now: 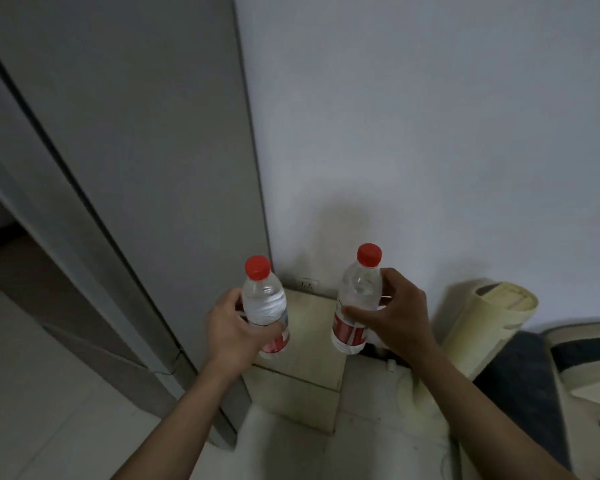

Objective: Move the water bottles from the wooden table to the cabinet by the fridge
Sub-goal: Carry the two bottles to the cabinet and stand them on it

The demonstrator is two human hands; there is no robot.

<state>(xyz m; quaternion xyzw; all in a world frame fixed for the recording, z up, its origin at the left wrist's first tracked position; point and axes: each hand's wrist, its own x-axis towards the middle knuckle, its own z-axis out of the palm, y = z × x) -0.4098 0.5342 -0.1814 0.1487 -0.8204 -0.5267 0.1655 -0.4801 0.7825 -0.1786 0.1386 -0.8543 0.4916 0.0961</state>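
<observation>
I hold two clear water bottles with red caps and red-and-white labels, both upright in the air. My left hand (232, 332) grips the left bottle (264, 303) around its middle. My right hand (392, 317) grips the right bottle (359, 292) just above its label. Both bottles hang over a small pale cabinet (309, 344) that stands low in the corner, between the grey fridge (146, 168) on the left and the white wall. The cabinet's top shows bare between the two bottles.
A wall socket (307, 283) sits just behind the cabinet. A cream cylindrical object (489, 317) leans at the right, beside a dark and cream piece of furniture (575, 368). A thin cable runs along the fridge's base. Pale floor tiles lie at the lower left.
</observation>
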